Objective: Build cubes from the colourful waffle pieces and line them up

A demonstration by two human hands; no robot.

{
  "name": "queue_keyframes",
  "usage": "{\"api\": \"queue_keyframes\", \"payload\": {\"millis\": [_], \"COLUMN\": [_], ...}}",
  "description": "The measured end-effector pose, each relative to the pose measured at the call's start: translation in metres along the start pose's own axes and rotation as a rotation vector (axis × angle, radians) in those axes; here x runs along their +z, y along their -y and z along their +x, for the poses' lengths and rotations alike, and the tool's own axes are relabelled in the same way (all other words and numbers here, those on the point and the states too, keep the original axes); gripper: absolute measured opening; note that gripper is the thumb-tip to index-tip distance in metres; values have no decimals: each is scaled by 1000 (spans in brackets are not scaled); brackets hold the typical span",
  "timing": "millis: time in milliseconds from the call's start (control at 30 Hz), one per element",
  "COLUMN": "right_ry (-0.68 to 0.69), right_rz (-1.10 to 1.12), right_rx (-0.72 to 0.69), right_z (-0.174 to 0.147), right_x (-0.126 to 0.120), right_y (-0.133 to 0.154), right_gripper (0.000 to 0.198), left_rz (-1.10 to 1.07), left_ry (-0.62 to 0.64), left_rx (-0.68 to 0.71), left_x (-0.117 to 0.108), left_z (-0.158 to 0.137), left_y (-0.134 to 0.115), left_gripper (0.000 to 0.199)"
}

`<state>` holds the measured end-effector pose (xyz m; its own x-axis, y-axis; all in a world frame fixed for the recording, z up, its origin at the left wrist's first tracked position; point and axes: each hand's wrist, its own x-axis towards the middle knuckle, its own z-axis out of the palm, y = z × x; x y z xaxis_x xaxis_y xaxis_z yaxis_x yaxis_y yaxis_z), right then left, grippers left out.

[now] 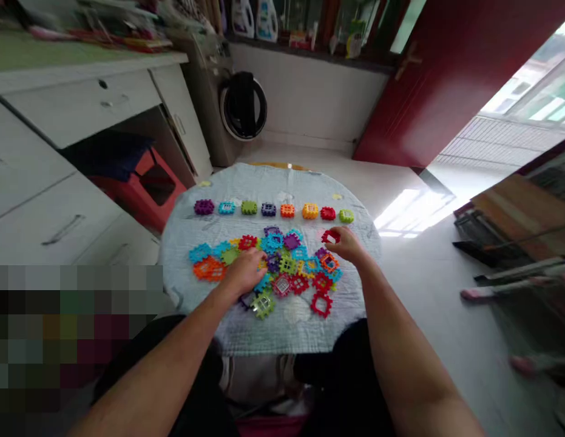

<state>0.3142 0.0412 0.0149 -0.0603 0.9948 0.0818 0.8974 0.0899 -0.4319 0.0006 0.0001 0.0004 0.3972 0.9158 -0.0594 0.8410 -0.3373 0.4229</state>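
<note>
My right hand (348, 244) pinches a red square toy building tile (331, 237) with a toothed edge and an open middle, at the right of a loose pile. My left hand (248, 271) reaches into the left part of the pile, its fingers closed; what they hold, if anything, is hidden. Around it lie a red tile (248, 242), orange tiles (209, 269) and a green tile (263, 304). More tiles in blue, purple, yellow and red overlap toward the right, with another red frame tile (321, 304) near the front.
Beyond the pile, a row of small tile stacks runs from purple (204, 207) to light green (346, 215) on the cloth-covered round table (300, 340). A red stool (159, 182) stands at left by white cabinets (59, 224). Farther back are a washing machine (209, 91) and a red door (428, 79).
</note>
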Motion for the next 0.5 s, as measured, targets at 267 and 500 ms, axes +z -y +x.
{"api": "queue_keyframes", "payload": {"millis": [267, 500], "right_ry": [-21, 47], "right_rz": [-79, -256], "right_rx": [31, 59], "right_z": [18, 68], "right_x": [4, -4], "right_y": [-7, -26], "right_gripper": [41, 47], "left_rz": [-46, -44], "left_ry": [-25, -53], "left_rx": [4, -17], "left_x": [-1, -1], "left_z": [1, 2], "left_y": [-2, 0], "left_gripper": [25, 25]}}
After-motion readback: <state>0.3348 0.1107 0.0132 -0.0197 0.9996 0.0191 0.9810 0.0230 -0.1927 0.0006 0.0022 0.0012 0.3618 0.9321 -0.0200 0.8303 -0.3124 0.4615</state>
